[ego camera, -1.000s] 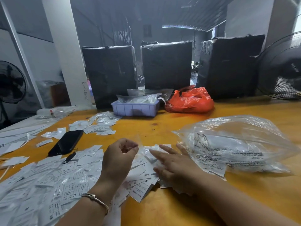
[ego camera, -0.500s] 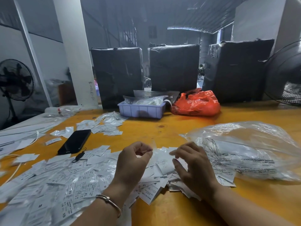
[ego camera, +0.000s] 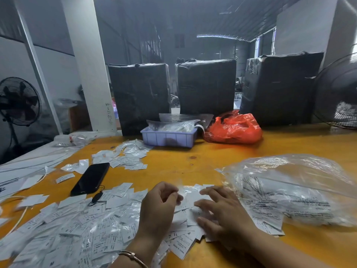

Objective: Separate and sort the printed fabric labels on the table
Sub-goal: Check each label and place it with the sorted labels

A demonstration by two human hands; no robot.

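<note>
A big heap of white printed fabric labels (ego camera: 77,229) covers the near-left part of the orange table (ego camera: 212,157). My left hand (ego camera: 158,206) hovers over the heap's right edge with curled fingers, and its fingertips pinch a thin, pale, blurred label. My right hand (ego camera: 222,211) lies flat with spread fingers on a small stack of labels (ego camera: 185,242) between the two hands. A clear plastic bag (ego camera: 289,192) with more printed labels inside lies just to the right of that hand. A smaller group of labels (ego camera: 125,157) sits farther back on the left.
A black phone (ego camera: 90,178) lies left of centre among loose labels, and a white cable (ego camera: 19,219) runs at the left edge. At the back stand a purple tray (ego camera: 168,138), a red bag (ego camera: 233,128), black-wrapped boxes (ego camera: 139,97) and a fan (ego camera: 340,93).
My right hand curled its fingers over the stack, then spread them flat on it again. My left hand kept its pinch and stayed beside it.
</note>
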